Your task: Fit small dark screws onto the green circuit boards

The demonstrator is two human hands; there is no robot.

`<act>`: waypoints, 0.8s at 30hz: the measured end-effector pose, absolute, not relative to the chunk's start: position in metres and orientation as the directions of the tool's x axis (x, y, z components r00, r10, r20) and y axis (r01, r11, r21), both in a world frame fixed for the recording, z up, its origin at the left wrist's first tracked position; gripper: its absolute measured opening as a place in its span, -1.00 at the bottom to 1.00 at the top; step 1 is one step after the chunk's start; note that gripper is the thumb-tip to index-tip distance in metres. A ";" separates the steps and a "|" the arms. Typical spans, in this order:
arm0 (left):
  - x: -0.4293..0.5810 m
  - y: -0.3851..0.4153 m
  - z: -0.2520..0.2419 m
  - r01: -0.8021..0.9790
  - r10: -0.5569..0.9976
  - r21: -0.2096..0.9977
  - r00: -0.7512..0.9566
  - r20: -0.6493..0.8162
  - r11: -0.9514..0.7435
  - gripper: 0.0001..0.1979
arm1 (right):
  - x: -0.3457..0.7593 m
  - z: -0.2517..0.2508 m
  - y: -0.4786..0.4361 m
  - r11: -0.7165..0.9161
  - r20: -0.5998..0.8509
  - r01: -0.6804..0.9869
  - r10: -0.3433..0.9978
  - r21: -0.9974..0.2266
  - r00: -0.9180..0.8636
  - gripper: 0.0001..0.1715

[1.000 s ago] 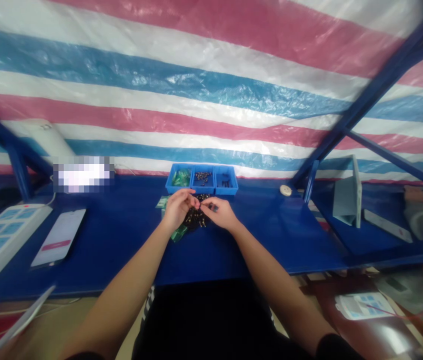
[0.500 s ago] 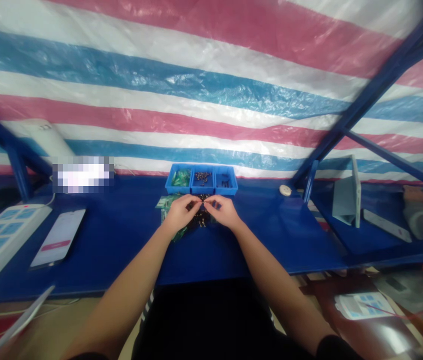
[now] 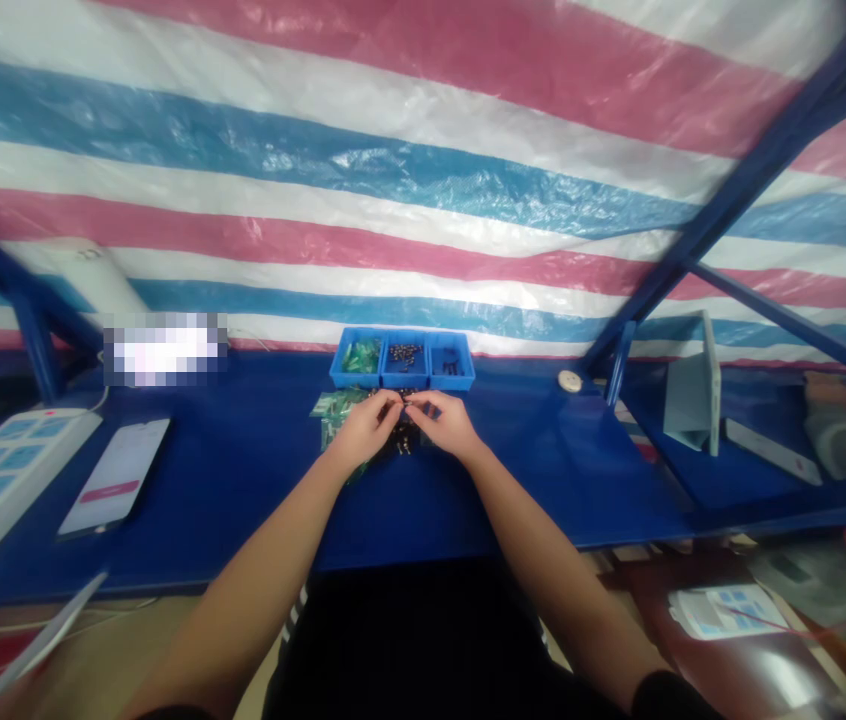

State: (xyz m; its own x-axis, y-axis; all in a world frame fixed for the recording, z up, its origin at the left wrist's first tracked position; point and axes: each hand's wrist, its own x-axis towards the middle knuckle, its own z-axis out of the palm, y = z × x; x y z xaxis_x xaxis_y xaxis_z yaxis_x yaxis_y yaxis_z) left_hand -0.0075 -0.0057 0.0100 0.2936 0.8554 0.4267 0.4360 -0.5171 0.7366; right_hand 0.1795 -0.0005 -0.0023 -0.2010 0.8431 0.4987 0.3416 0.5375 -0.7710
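Note:
My left hand (image 3: 367, 428) and my right hand (image 3: 448, 424) meet over a heap of small dark and brass metal parts (image 3: 402, 440), their fingertips pinched together around something too small to make out. Green plastic bags (image 3: 334, 415) lie partly under my left hand. Just beyond my hands stands a blue three-compartment tray (image 3: 355, 332), holding green pieces on the left, brass bits in the middle and dark parts on the right.
Everything rests on a blue table (image 3: 543, 490). To the left lie a white power strip (image 3: 3, 470) and a phone (image 3: 114, 476). A pale blue folder (image 3: 693, 395) stands at right, beyond which a co-worker's forearm (image 3: 839, 420) rests. A striped tarp (image 3: 423, 200) hangs behind.
My left hand has shifted slightly right, and both hands sit closer together, with the fingertips meeting above the heap.

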 end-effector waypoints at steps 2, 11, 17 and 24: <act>-0.007 -0.006 0.010 0.440 0.854 0.733 0.296 0.427 -0.519 -0.82 | 0.179 -0.002 -0.001 0.536 0.499 0.344 0.844 -0.771 -0.196 -0.74; -0.008 -0.006 0.010 0.386 0.876 0.788 0.262 0.406 -0.481 -0.86 | 0.179 -0.004 0.001 0.549 0.512 0.315 0.836 -0.774 -0.199 -0.75; -0.008 -0.004 0.008 0.289 0.886 0.840 0.220 0.408 -0.459 -0.83 | 0.180 -0.001 0.000 0.541 0.511 0.334 0.841 -0.772 -0.181 -0.76; -0.010 -0.003 0.004 0.371 0.883 0.802 0.228 0.411 -0.469 -0.87 | 0.179 -0.004 0.001 0.537 0.506 0.326 0.843 -0.778 -0.181 -0.73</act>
State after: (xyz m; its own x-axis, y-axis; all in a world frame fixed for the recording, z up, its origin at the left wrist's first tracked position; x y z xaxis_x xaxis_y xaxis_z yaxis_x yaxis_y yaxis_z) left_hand -0.0097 -0.0026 0.0043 0.2284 0.8827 0.4107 0.3709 -0.4689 0.8016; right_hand 0.1790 0.0013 -0.0042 -0.1806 0.8433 0.5061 0.3261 0.5368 -0.7781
